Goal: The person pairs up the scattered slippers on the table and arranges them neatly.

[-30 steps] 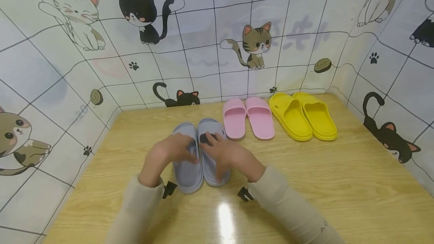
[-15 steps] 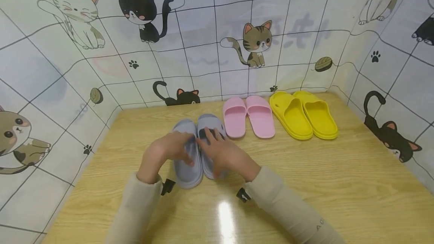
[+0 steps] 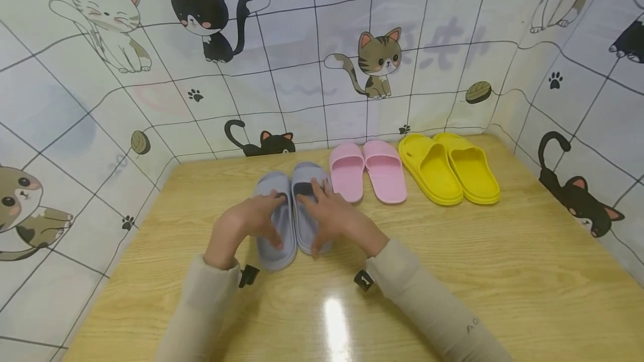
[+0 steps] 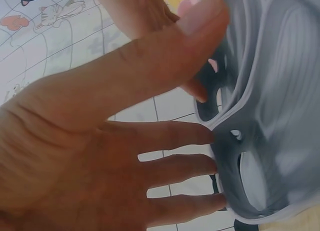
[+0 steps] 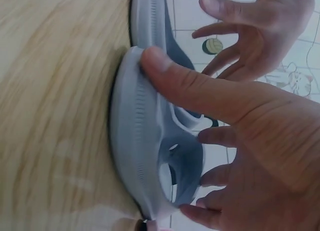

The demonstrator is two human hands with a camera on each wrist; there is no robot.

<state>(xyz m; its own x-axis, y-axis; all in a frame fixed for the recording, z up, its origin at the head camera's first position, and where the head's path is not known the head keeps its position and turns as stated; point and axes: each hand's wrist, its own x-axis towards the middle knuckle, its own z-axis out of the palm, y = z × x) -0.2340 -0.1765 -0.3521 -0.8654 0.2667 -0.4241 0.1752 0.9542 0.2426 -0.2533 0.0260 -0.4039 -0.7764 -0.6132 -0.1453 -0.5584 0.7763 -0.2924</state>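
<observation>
A pair of grey slippers stands side by side on the wooden surface, the left slipper point(image 3: 274, 258) slightly nearer to me than the right slipper point(image 3: 304, 172). My left hand point(image 3: 251, 218) spreads over the left slipper, its fingertips at the edge of the upper strap in the left wrist view. Over the right slipper lies my right hand point(image 3: 336, 218), fingers extended and apart. Its thumb point(image 5: 157, 61) touches the slipper's side in the right wrist view, while the other fingertips meet the strap. Parts of both straps and insoles are hidden under the hands.
Pink slippers point(image 3: 347, 177) sit close beside the right grey slipper, near the back wall. Further right are yellow clogs point(image 3: 437, 175). A white wall point(image 3: 297, 91) printed with cats and grid lines encloses the wooden surface point(image 3: 453, 256) at the back and sides.
Both grey slippers have slid away from me toward the back wall, with my hands moving along on them. The pink and yellow pairs have stayed in place.
</observation>
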